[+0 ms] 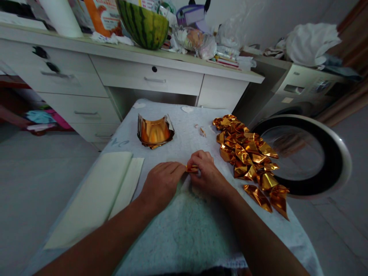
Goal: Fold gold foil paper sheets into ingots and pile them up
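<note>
Both hands meet over the middle of the cloth-covered table, closed on one small piece of shiny gold foil paper (192,169). My left hand (165,179) pinches its left end, and my right hand (205,172) grips it from the right. Fingers hide most of the piece. To the right lies a pile of folded gold foil pieces (244,149), apart from my right hand. Beyond my left hand rests a curved stack of gold foil sheets (155,131). Folded pale yellow paper (94,195) lies left of my left hand.
Small scraps (202,132) lie on the tablecloth (184,119). Behind stands a white desk (152,76) with drawers, bearing a cut watermelon (143,27) and plastic bags. On the right, a washing machine's round door (339,161) hangs open close to the table edge.
</note>
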A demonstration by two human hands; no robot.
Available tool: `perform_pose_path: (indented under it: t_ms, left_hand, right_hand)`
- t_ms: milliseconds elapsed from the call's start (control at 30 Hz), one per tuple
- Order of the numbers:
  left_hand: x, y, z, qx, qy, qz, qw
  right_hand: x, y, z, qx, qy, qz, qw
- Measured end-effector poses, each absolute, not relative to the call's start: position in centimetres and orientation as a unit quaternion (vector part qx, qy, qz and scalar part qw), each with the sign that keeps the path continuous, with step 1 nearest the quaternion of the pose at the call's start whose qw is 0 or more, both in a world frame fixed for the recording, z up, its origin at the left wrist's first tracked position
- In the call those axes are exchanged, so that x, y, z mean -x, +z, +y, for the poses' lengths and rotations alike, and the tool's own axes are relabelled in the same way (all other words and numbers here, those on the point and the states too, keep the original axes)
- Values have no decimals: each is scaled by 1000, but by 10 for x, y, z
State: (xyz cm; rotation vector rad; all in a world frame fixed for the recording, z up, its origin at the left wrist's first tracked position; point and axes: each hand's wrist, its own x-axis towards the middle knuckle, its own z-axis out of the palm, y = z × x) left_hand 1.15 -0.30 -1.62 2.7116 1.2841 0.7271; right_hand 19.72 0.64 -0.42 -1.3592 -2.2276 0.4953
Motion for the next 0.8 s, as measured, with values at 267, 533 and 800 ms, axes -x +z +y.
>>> perform_pose_path:
  t_ms: [267,533,800]
  left_hand:
    - [-11,-3,-3,-828,313,458,-82]
    - [-4,-12,1,-828,375,413,-50]
    - [-2,-9,2,-858,267,433,61]
  right_hand:
    - [-192,-2,6,491,132,-800,318]
    - [-185,-1,-3,455,88,-811,358]
    - [-185,-8,-1,456,115,-845,255]
